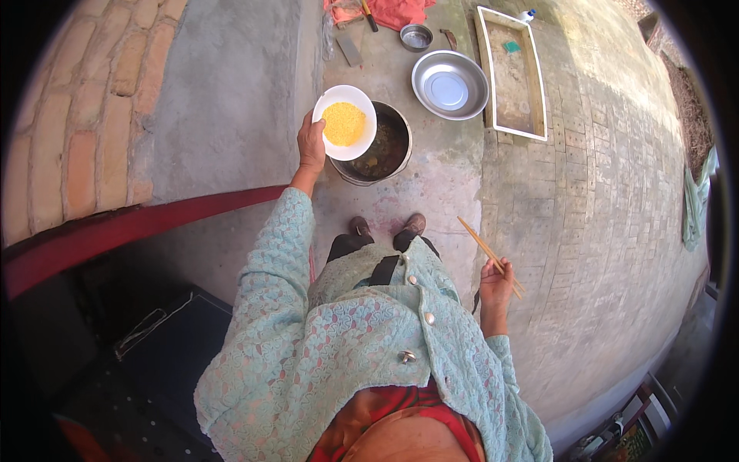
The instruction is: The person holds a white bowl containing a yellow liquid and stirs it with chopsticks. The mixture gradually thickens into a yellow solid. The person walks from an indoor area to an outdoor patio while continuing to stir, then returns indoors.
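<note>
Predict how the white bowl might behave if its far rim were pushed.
The white bowl may tip readily, as the left hand grips it at one side. Its fine yellow grains would probably slide as it tilts. Its smooth-looking wall might be slippery.

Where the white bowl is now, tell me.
Head view, upper half, just left of centre: the left hand holds the white bowl, which hides part of the pot.

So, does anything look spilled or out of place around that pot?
Nothing looks spilled: the left hand holds the white bowl of yellow grains partly over the pot, and no grains show on the floor. Only the faint reddish marks near the shoes look odd; I can't tell their cause.
</note>
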`<state>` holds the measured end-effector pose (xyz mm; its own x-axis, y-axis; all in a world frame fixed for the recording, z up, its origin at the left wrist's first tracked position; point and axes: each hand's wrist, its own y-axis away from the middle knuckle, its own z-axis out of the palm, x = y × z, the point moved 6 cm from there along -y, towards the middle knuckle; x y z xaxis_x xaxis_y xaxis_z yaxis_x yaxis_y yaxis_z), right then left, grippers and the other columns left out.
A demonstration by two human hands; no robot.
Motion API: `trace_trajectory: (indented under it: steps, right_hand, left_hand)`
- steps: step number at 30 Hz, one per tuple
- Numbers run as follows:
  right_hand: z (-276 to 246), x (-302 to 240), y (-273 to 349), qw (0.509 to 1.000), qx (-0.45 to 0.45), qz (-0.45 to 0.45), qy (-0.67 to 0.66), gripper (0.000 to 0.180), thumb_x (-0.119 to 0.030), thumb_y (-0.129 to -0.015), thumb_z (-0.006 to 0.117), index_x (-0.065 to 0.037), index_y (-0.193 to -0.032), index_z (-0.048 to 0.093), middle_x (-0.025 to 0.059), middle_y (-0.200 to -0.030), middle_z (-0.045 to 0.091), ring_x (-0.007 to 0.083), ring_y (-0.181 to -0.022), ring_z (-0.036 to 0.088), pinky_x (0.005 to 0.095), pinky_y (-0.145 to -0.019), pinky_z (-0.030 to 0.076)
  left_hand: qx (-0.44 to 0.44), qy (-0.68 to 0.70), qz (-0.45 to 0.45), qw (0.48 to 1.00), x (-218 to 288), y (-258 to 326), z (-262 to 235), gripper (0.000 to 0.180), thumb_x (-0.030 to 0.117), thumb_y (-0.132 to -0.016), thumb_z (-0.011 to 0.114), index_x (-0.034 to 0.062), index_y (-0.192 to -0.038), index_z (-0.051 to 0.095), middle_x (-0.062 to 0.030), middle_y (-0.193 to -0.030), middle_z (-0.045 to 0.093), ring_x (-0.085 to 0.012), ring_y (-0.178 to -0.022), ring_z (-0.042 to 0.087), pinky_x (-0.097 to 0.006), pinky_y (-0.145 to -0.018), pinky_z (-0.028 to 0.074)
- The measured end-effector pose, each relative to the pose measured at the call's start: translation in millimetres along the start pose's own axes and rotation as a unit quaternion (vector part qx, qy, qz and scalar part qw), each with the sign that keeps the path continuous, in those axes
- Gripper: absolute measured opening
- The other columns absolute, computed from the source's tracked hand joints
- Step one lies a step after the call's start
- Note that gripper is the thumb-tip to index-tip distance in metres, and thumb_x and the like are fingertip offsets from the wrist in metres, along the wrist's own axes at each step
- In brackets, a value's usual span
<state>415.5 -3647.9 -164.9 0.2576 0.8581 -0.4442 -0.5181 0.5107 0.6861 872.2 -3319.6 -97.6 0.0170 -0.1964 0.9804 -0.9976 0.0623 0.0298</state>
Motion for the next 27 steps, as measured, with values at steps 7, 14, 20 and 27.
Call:
trace_trajectory:
  steps: [7,14,20,27]
  right_hand:
    - [0.0,2.4,-1.0,1.0,-0.028,0.009,-0.007,0.02,-0.026,-0.094,0.049,-0.009,-0.089,0.059,0.009,-0.088,0.066,0.0226,-0.082,0.065,0.0329,-0.072,0.055]
    - [3.4,6.6,-1.2,1.0,-0.008,0.016,-0.014,0.021,-0.027,-0.094,0.048,-0.009,-0.09,0.058,0.0096,-0.086,0.066,0.0217,-0.076,0.066,0.0319,-0.067,0.056]
    - [-1.5,6.3,-3.9,1.0,-0.007,0.021,-0.005,0.023,-0.028,-0.095,0.046,-0.009,-0.091,0.059,0.009,-0.087,0.066,0.0216,-0.077,0.066,0.032,-0.066,0.056]
    - [-4.2,6.7,-5.0,0.998,-0.047,0.034,-0.007,0.022,-0.028,-0.095,0.047,-0.01,-0.092,0.059,0.0096,-0.092,0.066,0.0228,-0.085,0.065,0.0335,-0.072,0.055]
  left_hand:
    - [0.005,0.009,0.006,1.0,5.9,1.1,2.3,0.039,0.018,-0.084,0.046,-0.0006,-0.116,0.054,-0.0145,-0.104,0.061,-0.0233,-0.098,0.056,-0.032,-0.088,0.041]
    - [0.004,-0.005,0.012,1.0,9.7,1.4,4.2,0.038,0.019,-0.084,0.046,-0.0002,-0.116,0.054,-0.0149,-0.104,0.061,-0.0237,-0.097,0.057,-0.033,-0.087,0.042]
    - [0.005,-0.018,0.023,1.0,15.5,0.9,7.3,0.039,0.02,-0.084,0.046,-0.0003,-0.117,0.053,-0.0158,-0.104,0.061,-0.0251,-0.097,0.057,-0.033,-0.087,0.042]
    - [-0.001,-0.039,0.027,0.999,18.3,1.0,14.7,0.04,0.02,-0.084,0.047,-0.0019,-0.117,0.052,-0.018,-0.102,0.062,-0.0277,-0.095,0.058,-0.034,-0.086,0.043]
